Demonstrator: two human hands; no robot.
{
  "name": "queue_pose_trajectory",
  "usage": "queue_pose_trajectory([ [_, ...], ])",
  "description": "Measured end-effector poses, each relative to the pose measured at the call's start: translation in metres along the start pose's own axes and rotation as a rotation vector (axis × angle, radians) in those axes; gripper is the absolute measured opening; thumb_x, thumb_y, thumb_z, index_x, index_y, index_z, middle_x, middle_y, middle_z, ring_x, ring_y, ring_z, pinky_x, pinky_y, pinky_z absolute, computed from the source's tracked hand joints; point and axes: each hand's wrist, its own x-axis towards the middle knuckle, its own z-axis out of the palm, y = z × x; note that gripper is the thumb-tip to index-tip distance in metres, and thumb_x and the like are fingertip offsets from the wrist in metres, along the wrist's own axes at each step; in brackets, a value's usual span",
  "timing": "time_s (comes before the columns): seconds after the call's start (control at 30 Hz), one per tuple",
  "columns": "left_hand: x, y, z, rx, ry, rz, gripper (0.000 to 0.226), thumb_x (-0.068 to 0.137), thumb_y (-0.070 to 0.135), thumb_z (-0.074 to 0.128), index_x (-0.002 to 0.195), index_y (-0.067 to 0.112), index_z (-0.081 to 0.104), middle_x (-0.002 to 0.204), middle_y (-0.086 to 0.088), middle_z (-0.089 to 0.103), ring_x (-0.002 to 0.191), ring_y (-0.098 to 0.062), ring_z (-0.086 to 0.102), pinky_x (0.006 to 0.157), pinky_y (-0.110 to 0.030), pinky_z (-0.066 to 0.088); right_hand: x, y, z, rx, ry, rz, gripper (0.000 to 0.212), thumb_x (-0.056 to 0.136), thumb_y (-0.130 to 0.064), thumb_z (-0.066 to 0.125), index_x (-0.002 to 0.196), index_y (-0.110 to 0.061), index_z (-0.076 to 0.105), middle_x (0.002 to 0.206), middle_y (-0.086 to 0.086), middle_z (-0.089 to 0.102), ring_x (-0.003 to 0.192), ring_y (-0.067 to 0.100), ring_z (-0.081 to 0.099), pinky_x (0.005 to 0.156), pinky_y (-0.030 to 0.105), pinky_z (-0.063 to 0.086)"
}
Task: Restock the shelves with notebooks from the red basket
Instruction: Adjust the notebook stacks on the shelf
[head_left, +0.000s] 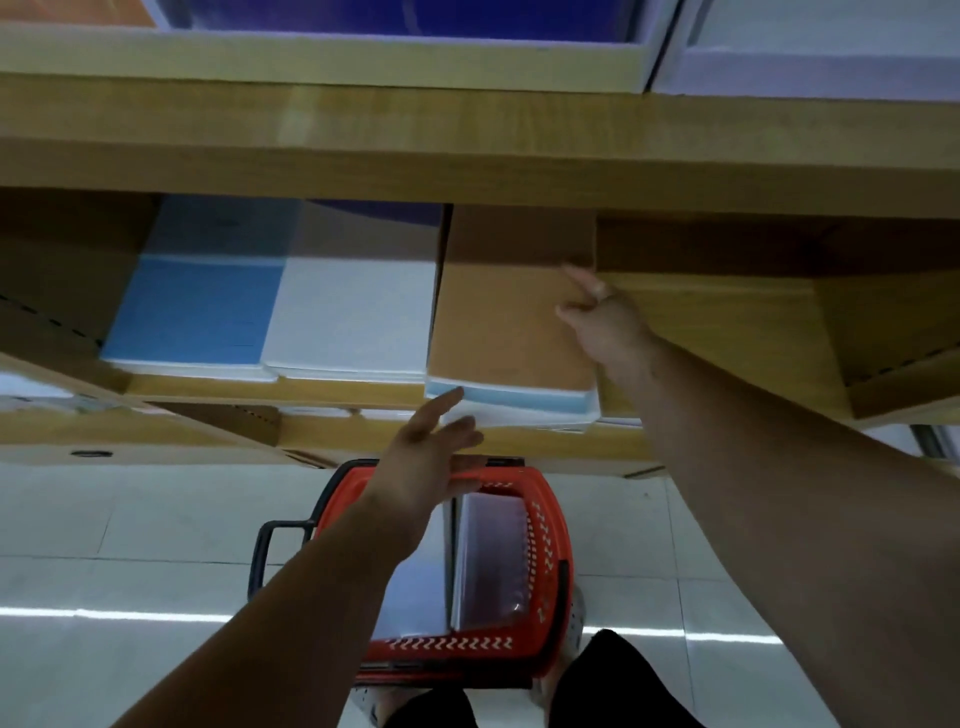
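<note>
On the far left of the wooden shelf (727, 338) lies a blue notebook stack (192, 312), and just beside it on the right a white notebook stack (353, 317). Next comes the brown notebook (504, 322), topping a pile whose pale blue and white edges show at the near side.

The left hand (431, 462) reaches up from below with the forearm stretched out. Its palm is wide and its fingers are straight and spread, with the tips at the near edge of that pile; whether they touch it cannot be told.

Beneath it on the tiled floor (130, 545) sits the red basket (447, 644), with wrapped notebooks (483, 561) standing on edge inside.

The right hand (602, 317) comes in on a long, extended arm and lies at the right edge of the brown notebook, one finger pointing to the far side. It is blurred, so whether it grips the cover or only presses it cannot be told. To its right the shelf board is bare wood.
</note>
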Motion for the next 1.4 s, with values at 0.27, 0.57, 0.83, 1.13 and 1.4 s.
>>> queue_pose_trajectory([
  [0.27,0.017,-0.003,0.018,-0.195,0.119,-0.033,0.044,0.093,0.042,0.063,0.123,0.011,0.053,0.113,-0.031,0.064,0.108,-0.041,0.065,0.102,-0.045,0.049,-0.062,0.056,-0.011,-0.573,-0.214,-0.232,0.130,0.056,-0.043,0.096,0.157,-0.047,0.014,0.165,-0.003,0.007,0.148,0.024,0.025,0.119,0.035,0.029],
  [0.57,0.043,0.019,0.031,-0.334,0.115,0.091,0.067,0.096,0.039,0.061,0.148,0.005,0.037,0.130,-0.032,0.052,0.119,-0.045,0.056,0.112,-0.052,0.040,-0.023,0.049,-0.016,-0.622,-0.099,-0.402,0.098,0.078,-0.025,0.086,0.153,-0.049,0.028,0.166,0.000,0.021,0.146,0.023,0.036,0.119,0.035,0.036],
  [0.83,0.033,0.013,0.016,0.669,0.293,0.517,0.019,0.091,0.029,0.068,0.109,0.026,0.061,0.089,-0.002,0.071,0.083,-0.021,0.070,0.082,-0.041,0.059,-0.028,0.050,-0.002,-0.281,-0.116,-0.356,0.110,0.069,-0.048,0.089,0.158,-0.035,0.025,0.168,-0.005,0.007,0.151,0.017,0.021,0.122,0.033,0.027],
  [1.13,0.077,0.045,-0.018,1.716,0.303,0.621,0.084,0.092,0.058,0.055,0.158,0.036,0.009,0.168,0.001,0.002,0.154,-0.027,-0.001,0.120,-0.061,0.007,-0.010,0.031,0.005,-0.278,-0.098,-0.251,0.098,0.091,-0.035,0.073,0.162,-0.024,0.006,0.170,-0.008,0.000,0.154,0.015,0.011,0.126,0.037,0.016],
  [1.4,0.083,0.051,-0.014,1.744,0.271,0.578,0.076,0.097,0.052,0.051,0.159,0.035,0.009,0.168,0.006,-0.006,0.154,-0.022,-0.007,0.118,-0.066,0.005,-0.005,0.024,0.006,-0.193,-0.100,-0.230,0.102,0.086,-0.028,0.079,0.162,-0.025,0.011,0.166,-0.003,0.023,0.148,0.016,0.031,0.122,0.038,0.029],
])
